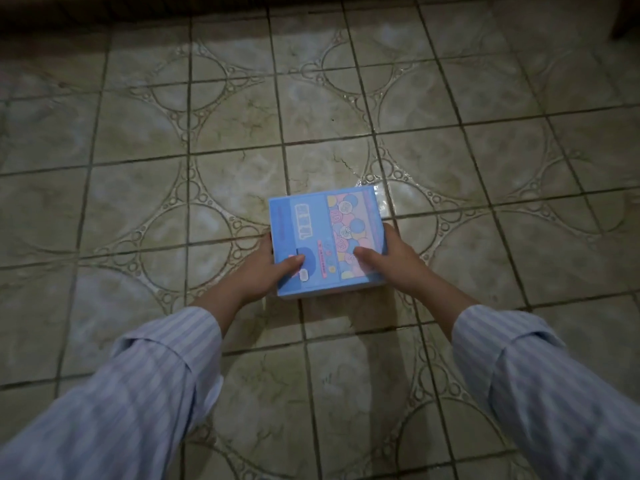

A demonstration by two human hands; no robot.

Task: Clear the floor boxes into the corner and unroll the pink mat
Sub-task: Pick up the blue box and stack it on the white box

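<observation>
Both thumbs lie flat on the printed top of the light-blue square cardboard box [327,242], while the remaining fingers curl out of sight around its sides. The left hand [268,271] clamps the left edge and the right hand [388,259] clamps the right edge, so the box is pinched between the two palms. A hold from opposite sides like this probably keeps the box level and steady for carrying, with the thumbs stopping it from tipping.

The box sits just below the middle of the frame, over the beige patterned floor tiles [242,133]; whether it rests on them or is slightly raised cannot be told. It is nearly square, its slightly longer side running from the lower frame toward the upper frame, turned a little to the right. Its lettering runs sideways, and its pastel-circle panel lies on the right half.

Striped pale-blue sleeves [145,386] reach in from both lower corners. No corner or pink mat is visible.
</observation>
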